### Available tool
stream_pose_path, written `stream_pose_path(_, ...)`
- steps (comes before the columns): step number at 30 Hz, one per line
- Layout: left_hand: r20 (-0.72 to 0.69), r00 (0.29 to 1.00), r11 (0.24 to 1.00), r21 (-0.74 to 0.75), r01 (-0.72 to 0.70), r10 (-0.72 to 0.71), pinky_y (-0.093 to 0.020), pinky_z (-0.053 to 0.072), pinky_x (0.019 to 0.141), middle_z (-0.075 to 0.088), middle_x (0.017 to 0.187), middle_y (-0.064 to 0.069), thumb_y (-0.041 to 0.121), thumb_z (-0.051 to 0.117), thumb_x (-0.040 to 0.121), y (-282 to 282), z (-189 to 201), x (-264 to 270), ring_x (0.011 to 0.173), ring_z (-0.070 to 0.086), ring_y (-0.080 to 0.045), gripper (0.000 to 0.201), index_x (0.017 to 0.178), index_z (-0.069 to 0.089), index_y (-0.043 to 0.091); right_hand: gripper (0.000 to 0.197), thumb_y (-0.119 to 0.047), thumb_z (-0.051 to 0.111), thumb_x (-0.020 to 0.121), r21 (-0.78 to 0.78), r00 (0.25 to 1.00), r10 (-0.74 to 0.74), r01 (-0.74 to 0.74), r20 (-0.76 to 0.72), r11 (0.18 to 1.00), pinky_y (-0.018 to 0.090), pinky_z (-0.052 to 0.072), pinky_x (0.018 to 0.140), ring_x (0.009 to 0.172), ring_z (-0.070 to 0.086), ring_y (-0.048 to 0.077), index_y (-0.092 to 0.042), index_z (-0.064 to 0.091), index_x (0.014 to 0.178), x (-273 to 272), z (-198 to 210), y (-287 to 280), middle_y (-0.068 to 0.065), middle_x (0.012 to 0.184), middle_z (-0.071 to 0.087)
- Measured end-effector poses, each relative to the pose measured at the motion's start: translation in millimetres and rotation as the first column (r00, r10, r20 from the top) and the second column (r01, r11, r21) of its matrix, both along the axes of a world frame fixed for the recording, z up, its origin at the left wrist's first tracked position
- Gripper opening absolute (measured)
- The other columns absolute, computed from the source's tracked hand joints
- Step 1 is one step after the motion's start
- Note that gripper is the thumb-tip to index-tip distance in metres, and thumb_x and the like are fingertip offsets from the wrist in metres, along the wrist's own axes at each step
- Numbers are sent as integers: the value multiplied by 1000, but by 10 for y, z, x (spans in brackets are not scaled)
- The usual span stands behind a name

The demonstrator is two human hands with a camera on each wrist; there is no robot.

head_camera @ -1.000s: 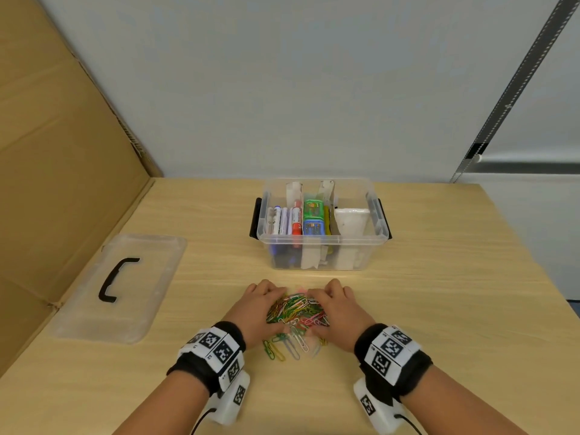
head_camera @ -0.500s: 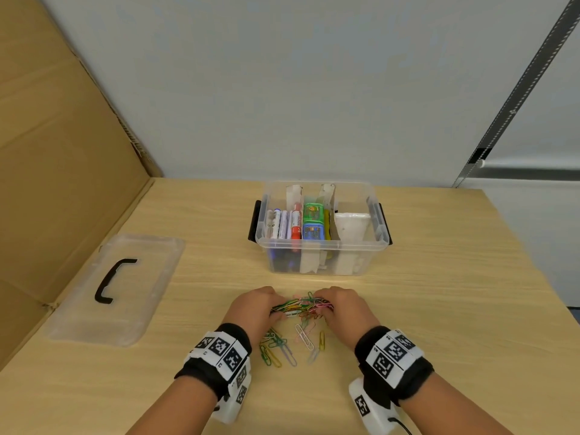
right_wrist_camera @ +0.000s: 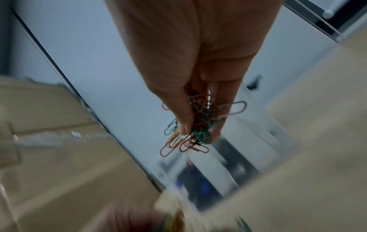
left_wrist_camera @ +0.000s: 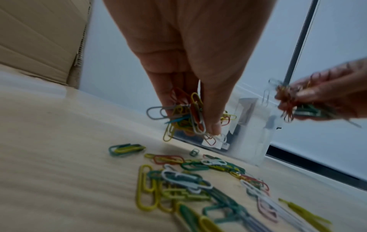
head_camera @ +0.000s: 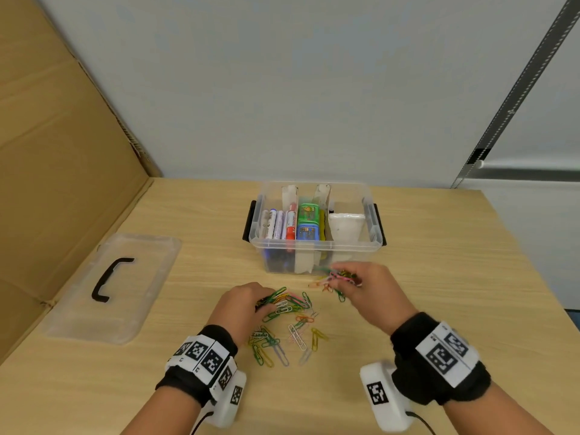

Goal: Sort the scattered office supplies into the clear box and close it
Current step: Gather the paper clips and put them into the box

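Coloured paper clips [head_camera: 282,337] [left_wrist_camera: 190,182] lie scattered on the wooden table in front of the clear box [head_camera: 315,244]. My left hand [head_camera: 248,306] [left_wrist_camera: 190,113] pinches a bunch of clips just above the pile. My right hand [head_camera: 361,285] [right_wrist_camera: 198,130] pinches another bunch of clips [head_camera: 337,276] [right_wrist_camera: 190,133], lifted near the box's front wall, right of centre. The box stands open and holds markers [head_camera: 281,224], a green and a blue item [head_camera: 307,222] and a white cup [head_camera: 345,227] between white dividers.
The clear lid [head_camera: 116,287] with a black handle lies flat on the table at the left. A cardboard wall [head_camera: 56,167] stands along the left side. Black latches [head_camera: 249,224] hang at the box's ends. The table's right edge [head_camera: 530,277] runs diagonally.
The hands, which were together over the clip pile, have parted. My right hand has lifted a bunch of clips up and right toward the box; the left stays over the pile holding its bunch.
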State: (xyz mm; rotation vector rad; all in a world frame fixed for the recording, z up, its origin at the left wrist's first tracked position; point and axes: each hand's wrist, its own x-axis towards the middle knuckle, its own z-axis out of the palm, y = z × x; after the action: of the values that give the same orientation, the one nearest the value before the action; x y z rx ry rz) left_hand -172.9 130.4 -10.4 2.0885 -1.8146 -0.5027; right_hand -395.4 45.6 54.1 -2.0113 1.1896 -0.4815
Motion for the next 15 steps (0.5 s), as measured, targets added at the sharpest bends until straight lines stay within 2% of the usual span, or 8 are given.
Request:
stream_pose_path(4, -10, 1000, 1000, -22, -19, 18, -18, 43, 81, 67, 107, 8, 33, 60, 91, 3, 34, -10, 95, 60, -9, 30, 119, 65, 28, 30, -18, 64, 89, -97, 995, -51, 60, 91, 993, 6, 40, 59, 69, 53, -7, -20, 65, 118, -64, 469, -195, -14, 88, 64)
stream_pose_path(5, -7, 1000, 1000, -20, -19, 19, -17, 42, 81, 67, 108, 8, 33, 59, 91, 4, 35, -15, 95, 60, -9, 30, 120, 65, 28, 31, -18, 64, 88, -137, 994, -70, 81, 87, 987, 6, 40, 63, 71, 55, -5, -19, 65, 119, -70, 538, -276, -11, 91, 65)
stream_pose_path(7, -3, 1000, 1000, -11, -26, 26, -16, 41, 80, 66, 109, 8, 33, 59, 91, 12, 36, -26, 96, 59, -9, 31, 121, 64, 28, 31, -16, 64, 89, -229, 994, -97, 106, 48, 968, 14, 44, 77, 82, 61, 5, -15, 66, 120, -53, 589, -459, -2, 103, 69)
stream_pose_path(9, -5, 999, 999, -3, -32, 32, -16, 42, 80, 66, 108, 8, 33, 58, 92, 22, 30, -38, 96, 59, -9, 30, 121, 64, 27, 29, -15, 60, 91, -309, 991, -101, 69, -90, 948, 23, 46, 86, 94, 63, 16, -15, 67, 119, 10, 551, -648, 4, 110, 70)
stream_pose_path(11, 1, 999, 999, 4, -35, 35, -16, 42, 79, 66, 108, 7, 33, 58, 92, 31, 18, -51, 96, 60, -9, 30, 121, 64, 27, 26, -13, 56, 92, -292, 945, -65, -33, -320, 956, 26, 46, 81, 91, 61, 20, -16, 68, 115, 124, 486, -799, 6, 106, 70)
stream_pose_path(13, 1, 999, 999, 7, -39, 39, -15, 40, 77, 66, 108, 7, 32, 58, 92, 40, 20, -61, 96, 60, -10, 30, 121, 64, 28, 24, -11, 55, 92, -195, 851, 10, -131, -525, 972, 25, 45, 78, 87, 59, 19, -14, 68, 112, 289, 421, -933, 7, 104, 69)
stream_pose_path(15, -8, 999, 999, 6, -41, 41, -16, 40, 78, 66, 107, 7, 32, 59, 91, 41, 21, -66, 95, 59, -10, 29, 119, 65, 28, 25, -12, 56, 92, -116, 745, 62, -184, -664, 976, 28, 48, 86, 93, 60, 21, -10, 66, 114, 449, 340, -1070, 8, 110, 67)
